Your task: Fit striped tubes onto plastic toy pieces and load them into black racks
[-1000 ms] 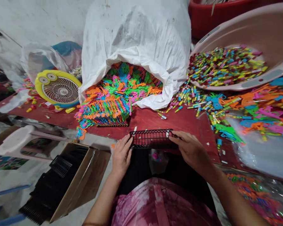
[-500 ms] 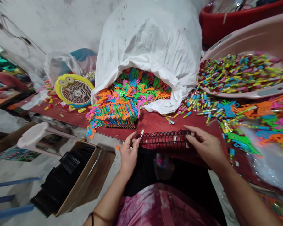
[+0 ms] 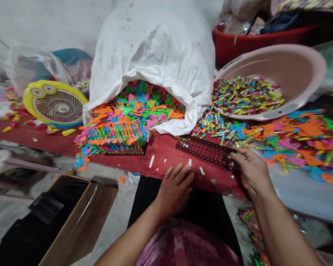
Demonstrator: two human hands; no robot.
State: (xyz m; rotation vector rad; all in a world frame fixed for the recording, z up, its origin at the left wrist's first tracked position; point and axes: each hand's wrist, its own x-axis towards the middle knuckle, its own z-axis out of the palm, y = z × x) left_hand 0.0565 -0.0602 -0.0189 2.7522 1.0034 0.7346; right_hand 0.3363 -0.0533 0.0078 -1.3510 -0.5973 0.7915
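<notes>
My right hand (image 3: 251, 168) grips one end of a black plastic grid rack (image 3: 205, 151), which slants across the red tabletop (image 3: 166, 151). Fingers stretched out, my left hand (image 3: 176, 188) rests at the table's front edge with nothing in it, near some white paper scraps (image 3: 151, 161). Left of the rack stands another rack filled with rows of bright plastic pieces (image 3: 116, 135). Behind it, a big white sack (image 3: 155, 40) lies with its mouth open, spilling orange, green, blue and pink plastic pieces (image 3: 144, 103).
A yellow cartoon-faced fan (image 3: 55, 105) stands at left. On the right, a pink basin (image 3: 299, 66) holds small colourful tubes, with a red tub (image 3: 238, 44) behind. More loose plastic pieces (image 3: 308, 144) cover the right side. Below left is a cardboard box (image 3: 100, 207) of black racks.
My left hand has let go of the rack and come down flat at the table edge. My right hand has swung the rack forward over the tabletop. The view has shifted to the right.
</notes>
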